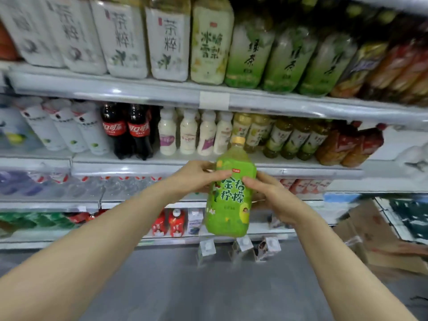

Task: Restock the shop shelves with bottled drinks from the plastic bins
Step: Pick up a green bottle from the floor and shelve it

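A large bottle (228, 216) with a bright green label and a yellow cap is held upright in front of the shelves, at centre frame. My left hand (196, 179) grips its upper left side, thumb across the label. My right hand (271, 195) grips the right side, thumb on the label front. The bottle's cap reaches the level of the middle shelf (162, 169), which carries small cola bottles (127, 133), white milky drinks (187, 135) and small green tea bottles (291, 140). No plastic bin is in view.
The top shelf (139, 91) holds big white-label tea bottles and big green tea bottles (287, 56). Lower shelves carry water bottles and red cartons (176, 222). Three small cartons (240, 246) stand on the grey floor. A cardboard box (375, 235) lies at right.
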`<state>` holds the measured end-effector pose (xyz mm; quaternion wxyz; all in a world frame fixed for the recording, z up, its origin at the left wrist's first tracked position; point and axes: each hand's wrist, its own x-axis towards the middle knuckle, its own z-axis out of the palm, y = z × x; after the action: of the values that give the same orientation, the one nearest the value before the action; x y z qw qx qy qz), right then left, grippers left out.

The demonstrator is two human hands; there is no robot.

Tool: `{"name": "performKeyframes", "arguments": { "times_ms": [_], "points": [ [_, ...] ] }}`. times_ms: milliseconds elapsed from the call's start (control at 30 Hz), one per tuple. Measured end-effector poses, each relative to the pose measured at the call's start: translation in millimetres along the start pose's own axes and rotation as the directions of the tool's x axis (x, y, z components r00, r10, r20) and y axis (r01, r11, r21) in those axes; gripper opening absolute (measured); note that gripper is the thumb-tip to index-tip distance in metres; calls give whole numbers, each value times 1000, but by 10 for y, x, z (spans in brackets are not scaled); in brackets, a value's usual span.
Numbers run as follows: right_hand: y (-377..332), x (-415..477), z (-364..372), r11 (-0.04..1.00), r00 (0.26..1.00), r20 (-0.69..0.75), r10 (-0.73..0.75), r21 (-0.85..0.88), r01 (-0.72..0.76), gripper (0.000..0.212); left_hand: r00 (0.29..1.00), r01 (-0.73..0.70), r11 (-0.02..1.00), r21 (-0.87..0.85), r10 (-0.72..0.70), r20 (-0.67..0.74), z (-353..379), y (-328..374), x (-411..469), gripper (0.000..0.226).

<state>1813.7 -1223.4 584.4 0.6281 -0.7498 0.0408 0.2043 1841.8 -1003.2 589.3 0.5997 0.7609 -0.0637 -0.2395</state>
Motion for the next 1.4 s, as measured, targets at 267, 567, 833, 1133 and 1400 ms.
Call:
{"name": "performKeyframes", "arguments": {
  "times_ms": [267,567,833,1133,1400],
  "points": [
    [-913,-77,-294,973,959,-197,-205,67,222,34,981,-171,985,35,166,98,-199,651,-111,59],
    [-2067,-297,-449,923,899,-208,-385,-89,375,52,924,-383,924,12,382,28,-448,1569,-240,64],
    [-2966,-536,-399,832,830,-127,-543,-214,512,52,852,-517,852,82,521,-48,-763,2328,-355,56],
    [-3771,-361,-427,731,733,-121,-670,-278,623,58,786,-567,794,220,601,-144,-1135,2997,-347,83],
    [-4411,91,-504,595,603,-108,-791,-364,716,54,507,-506,611,609,782,-362,-1339,3453,-39,63]
  ]
}}
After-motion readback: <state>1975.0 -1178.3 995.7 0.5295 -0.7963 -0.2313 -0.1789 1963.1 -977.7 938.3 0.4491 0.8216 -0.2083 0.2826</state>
